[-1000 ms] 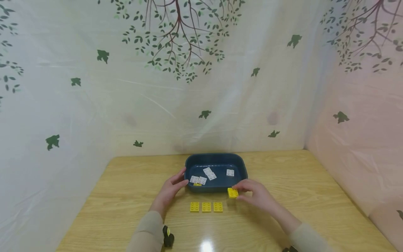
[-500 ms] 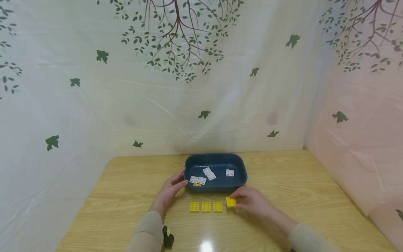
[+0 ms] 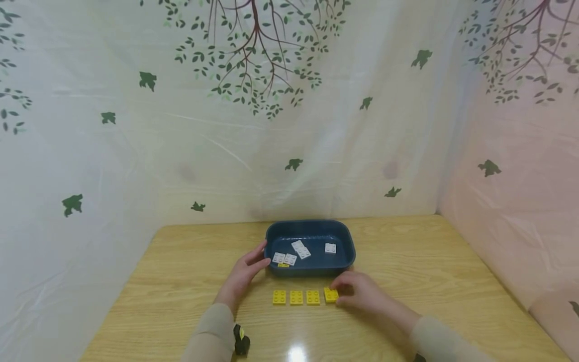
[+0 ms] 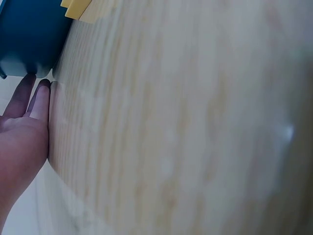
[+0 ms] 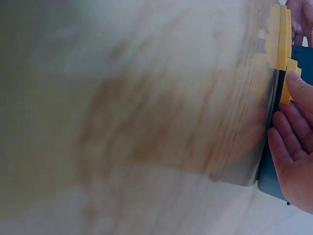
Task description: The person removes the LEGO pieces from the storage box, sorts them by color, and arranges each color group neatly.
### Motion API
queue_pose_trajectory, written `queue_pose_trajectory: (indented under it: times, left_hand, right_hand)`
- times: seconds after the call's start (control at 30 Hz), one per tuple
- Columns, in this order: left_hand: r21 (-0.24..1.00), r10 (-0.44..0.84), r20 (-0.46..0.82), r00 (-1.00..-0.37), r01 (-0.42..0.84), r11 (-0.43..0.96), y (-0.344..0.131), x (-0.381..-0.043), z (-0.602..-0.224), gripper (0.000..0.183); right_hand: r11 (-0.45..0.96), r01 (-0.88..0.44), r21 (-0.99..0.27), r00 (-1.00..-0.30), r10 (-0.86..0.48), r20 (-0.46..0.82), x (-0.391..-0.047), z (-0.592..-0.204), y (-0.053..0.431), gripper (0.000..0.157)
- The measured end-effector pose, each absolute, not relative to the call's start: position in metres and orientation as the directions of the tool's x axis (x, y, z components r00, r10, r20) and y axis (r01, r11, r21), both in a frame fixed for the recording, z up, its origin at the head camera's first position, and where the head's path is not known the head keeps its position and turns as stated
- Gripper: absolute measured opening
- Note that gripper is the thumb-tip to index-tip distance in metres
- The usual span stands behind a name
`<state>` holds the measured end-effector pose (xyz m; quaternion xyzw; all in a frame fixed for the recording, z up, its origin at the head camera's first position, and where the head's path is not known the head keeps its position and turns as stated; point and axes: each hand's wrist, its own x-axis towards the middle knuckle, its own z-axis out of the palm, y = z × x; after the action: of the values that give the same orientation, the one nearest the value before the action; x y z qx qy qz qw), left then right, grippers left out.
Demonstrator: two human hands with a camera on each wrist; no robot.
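Note:
A dark blue rectangular tub (image 3: 312, 272) stands near the back of the table. The fingers of my left hand (image 3: 243, 274) touch its left end, extended in the left wrist view. Between thumb and fingers, my right hand (image 3: 365, 292) pinches a yellow two-by-two toy brick (image 3: 331, 295), slightly tilted, at the right end of a row. Three more yellow bricks (image 3: 296, 297) sit to its left, spaced apart, studs up. Inside the tub lie several white bricks (image 3: 301, 249) and a partly hidden yellow brick (image 3: 283, 265). The right wrist view shows the held brick (image 5: 288, 88) at the thumb tip.
The wooden table (image 3: 194, 266) is bounded by pale hanging sheets (image 3: 226, 166) printed with branches and birds. A small black object (image 3: 242, 341) shows beside the left sleeve. Light glares off the table near the front.
My right hand has brought the yellow brick from the tub's front edge toward me and down to the right end of the row. My left hand has stayed at the tub.

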<state>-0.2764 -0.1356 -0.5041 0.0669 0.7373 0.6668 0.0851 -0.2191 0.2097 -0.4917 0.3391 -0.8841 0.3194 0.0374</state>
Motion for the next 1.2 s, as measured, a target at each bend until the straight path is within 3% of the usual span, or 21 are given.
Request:
queue_pose_trajectory:
  times: [0.67,1.03,1.2]
  left_hand:
    - [0.995,0.206,-0.028,-0.978,-0.008,0.098,-0.1344,-0.2721,-0.5022,0.057]
    - [0.994,0.201,-0.03,-0.979,-0.009,0.106,-0.1345,-0.27,-0.5032,0.057]
    - [0.993,0.197,-0.033,-0.98,-0.011,0.116,-0.134,-0.268,-0.5037,0.057]
  right_hand:
    - [0.576,-0.666,-0.473,-0.733,-0.623,0.273,-0.2244,-0.4952,0.2077,0.028]
    - [0.559,-0.656,-0.508,-0.737,-0.621,0.267,-0.2233,-0.4952,0.208,0.032]
    - [0.555,-0.581,-0.595,-0.781,-0.585,0.217,-0.2218,-0.4892,0.2087,0.029]
